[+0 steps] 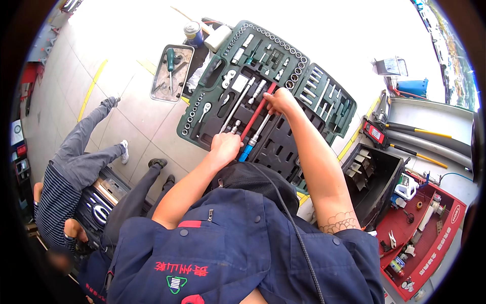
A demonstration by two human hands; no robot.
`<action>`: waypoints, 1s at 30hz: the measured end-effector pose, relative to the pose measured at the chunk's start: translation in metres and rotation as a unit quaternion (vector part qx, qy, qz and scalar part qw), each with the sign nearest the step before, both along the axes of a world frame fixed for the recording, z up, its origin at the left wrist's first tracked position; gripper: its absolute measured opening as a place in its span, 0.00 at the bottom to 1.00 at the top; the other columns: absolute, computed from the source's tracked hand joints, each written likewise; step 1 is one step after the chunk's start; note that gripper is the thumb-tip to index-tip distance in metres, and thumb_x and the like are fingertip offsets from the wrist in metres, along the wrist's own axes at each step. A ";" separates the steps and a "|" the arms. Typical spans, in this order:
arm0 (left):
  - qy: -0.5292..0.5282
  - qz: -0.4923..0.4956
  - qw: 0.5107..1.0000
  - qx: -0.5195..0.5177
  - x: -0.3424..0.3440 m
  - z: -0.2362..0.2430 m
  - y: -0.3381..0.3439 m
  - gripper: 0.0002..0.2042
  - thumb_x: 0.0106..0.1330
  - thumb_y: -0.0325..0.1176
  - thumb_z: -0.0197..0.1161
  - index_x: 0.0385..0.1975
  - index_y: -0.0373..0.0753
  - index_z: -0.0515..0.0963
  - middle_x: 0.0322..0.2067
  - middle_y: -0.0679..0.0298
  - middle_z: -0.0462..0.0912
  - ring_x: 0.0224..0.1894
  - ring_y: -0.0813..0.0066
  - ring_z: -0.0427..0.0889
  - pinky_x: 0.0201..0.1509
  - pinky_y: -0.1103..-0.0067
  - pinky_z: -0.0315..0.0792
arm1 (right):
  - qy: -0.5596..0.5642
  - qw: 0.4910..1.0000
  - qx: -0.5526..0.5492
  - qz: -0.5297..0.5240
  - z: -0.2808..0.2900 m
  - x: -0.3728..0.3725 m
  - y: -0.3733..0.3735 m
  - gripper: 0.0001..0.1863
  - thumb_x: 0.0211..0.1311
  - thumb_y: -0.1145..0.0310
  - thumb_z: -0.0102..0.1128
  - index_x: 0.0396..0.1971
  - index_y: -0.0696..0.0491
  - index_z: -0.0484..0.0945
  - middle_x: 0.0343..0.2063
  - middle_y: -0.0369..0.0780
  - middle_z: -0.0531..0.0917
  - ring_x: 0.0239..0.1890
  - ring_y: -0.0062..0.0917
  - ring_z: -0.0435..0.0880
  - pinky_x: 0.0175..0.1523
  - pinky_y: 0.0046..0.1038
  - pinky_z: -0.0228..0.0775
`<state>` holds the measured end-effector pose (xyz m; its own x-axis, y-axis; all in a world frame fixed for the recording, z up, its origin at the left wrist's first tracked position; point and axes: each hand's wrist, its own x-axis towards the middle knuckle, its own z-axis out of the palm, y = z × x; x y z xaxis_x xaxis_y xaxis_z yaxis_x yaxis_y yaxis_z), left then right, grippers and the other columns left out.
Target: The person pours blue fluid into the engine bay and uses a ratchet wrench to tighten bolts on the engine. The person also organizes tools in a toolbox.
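My right hand [281, 102] is closed at the upper end of a long red bar [254, 119], its fingertips curled against it. Close under these fingers lies a torque wrench [255, 137] with a silver shaft and blue handle. My left hand [226, 147] is closed near the bar's lower end, beside a silver socket piece [236, 125]; what its fingers hold is hidden. Both hands are over a black tray with a silver bar [239, 104]. The tray rests on an open dark green socket set case [206, 133] holding rows of sockets and a ratchet [205, 110].
Left of the case sits a metal tray [156, 94] with a green-handled screwdriver [171, 65], near a spray can [193, 32]. At right are a black bin [373, 206], a red tool tray [439, 244] and a blue bucket [412, 87]. A person in striped clothing [59, 195] is at left.
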<state>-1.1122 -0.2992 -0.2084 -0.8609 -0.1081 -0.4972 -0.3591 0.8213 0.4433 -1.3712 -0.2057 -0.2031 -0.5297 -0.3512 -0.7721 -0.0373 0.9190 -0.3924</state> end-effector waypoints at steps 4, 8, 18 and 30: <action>-0.021 -0.005 1.000 -0.013 -0.001 -0.001 0.003 0.18 0.70 0.47 0.65 0.30 0.37 0.89 0.30 0.50 0.89 0.36 0.52 0.90 0.40 0.61 0.80 | -0.011 0.997 0.051 0.056 0.001 -0.007 -0.007 0.29 0.74 0.49 0.61 0.23 0.60 0.87 0.20 0.42 0.88 0.18 0.27 0.84 0.31 0.31 0.79; -0.081 0.048 0.996 -0.010 -0.011 0.015 -0.001 0.18 0.67 0.48 0.69 0.32 0.36 0.89 0.32 0.48 0.89 0.40 0.51 0.90 0.44 0.62 0.81 | -0.001 0.986 0.109 0.128 0.010 -0.014 -0.018 0.31 0.74 0.45 0.59 0.20 0.57 0.87 0.20 0.38 0.88 0.24 0.28 0.87 0.38 0.35 0.81; -0.146 0.173 0.973 0.047 -0.018 0.018 0.000 0.20 0.64 0.48 0.73 0.33 0.32 0.89 0.36 0.45 0.89 0.44 0.47 0.89 0.50 0.60 0.79 | 0.022 0.979 0.106 0.172 0.021 -0.011 -0.022 0.31 0.75 0.46 0.58 0.18 0.55 0.86 0.19 0.36 0.88 0.24 0.28 0.87 0.38 0.35 0.81; -0.090 0.120 0.989 0.016 -0.019 0.025 -0.011 0.22 0.70 0.52 0.64 0.34 0.36 0.89 0.33 0.46 0.89 0.43 0.47 0.89 0.51 0.58 0.80 | 0.153 0.988 0.026 -0.002 0.027 0.067 -0.005 0.29 0.60 0.45 0.72 0.39 0.61 0.88 0.43 0.52 0.89 0.49 0.48 0.89 0.56 0.45 0.81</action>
<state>-1.1307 -0.3100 -0.1833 -0.7097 -0.2795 -0.6466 -0.6169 0.6898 0.3790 -1.3043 -0.2104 -0.1761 -0.7420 -0.3136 -0.5925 -0.1437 0.9377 -0.3163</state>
